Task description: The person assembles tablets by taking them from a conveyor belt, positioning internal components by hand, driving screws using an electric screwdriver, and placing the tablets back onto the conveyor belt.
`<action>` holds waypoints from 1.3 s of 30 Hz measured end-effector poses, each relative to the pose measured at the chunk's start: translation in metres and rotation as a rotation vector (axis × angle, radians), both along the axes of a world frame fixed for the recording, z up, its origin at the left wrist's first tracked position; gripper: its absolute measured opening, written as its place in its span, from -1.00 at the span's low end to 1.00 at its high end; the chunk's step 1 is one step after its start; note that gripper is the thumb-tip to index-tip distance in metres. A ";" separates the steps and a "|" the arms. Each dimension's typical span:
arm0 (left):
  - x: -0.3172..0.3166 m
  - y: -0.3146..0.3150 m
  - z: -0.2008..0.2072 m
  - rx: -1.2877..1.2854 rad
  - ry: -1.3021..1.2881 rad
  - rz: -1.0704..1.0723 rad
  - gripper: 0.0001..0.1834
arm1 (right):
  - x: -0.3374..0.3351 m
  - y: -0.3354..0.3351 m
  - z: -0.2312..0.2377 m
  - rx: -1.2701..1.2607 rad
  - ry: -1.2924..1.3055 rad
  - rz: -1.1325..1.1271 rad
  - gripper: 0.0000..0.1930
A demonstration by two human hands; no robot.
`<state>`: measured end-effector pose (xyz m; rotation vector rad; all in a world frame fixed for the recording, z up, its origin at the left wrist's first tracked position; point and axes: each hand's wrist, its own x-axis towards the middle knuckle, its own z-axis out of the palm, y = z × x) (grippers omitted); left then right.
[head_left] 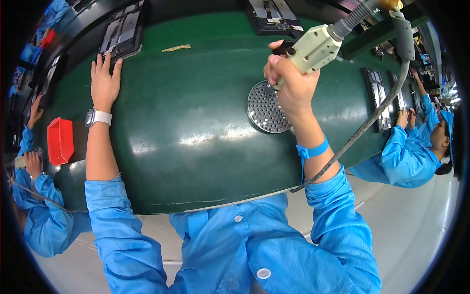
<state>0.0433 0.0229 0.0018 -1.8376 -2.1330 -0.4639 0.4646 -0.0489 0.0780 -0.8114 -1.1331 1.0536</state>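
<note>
My right hand (296,88) is wrapped round a pale cream electric screwdriver (316,49), whose grey ribbed cable sleeve rises to the upper right. The tool's lower end reaches the far rim of a round metal dish full of small holes (267,110); my fingers partly cover its tip. My left hand (105,83) lies flat, fingers stretched out, with fingertips at the near edge of an open black electronic device with grey panels (126,32). A white-banded watch is on my left wrist, and a blue strap circles my right one.
Another opened device (276,17) lies at the far middle of the green table (196,98), near a tan strip (176,48). A red bin (60,141) stands left. A thick grey cable (372,117) hangs beside my right forearm. Co-workers in blue work at both sides, with more devices (376,98) rightward.
</note>
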 end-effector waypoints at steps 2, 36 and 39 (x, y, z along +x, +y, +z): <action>0.001 0.000 -0.004 -0.015 -0.005 0.006 -0.29 | 0.000 0.002 -0.002 0.004 -0.005 -0.003 -0.78; 0.017 -0.011 0.003 0.279 -0.054 -0.174 -0.37 | 0.002 0.010 -0.008 0.038 -0.014 -0.121 -0.77; 0.070 -0.012 0.010 0.291 -0.212 -0.353 -0.41 | 0.006 0.008 0.002 0.094 0.048 -0.122 -0.74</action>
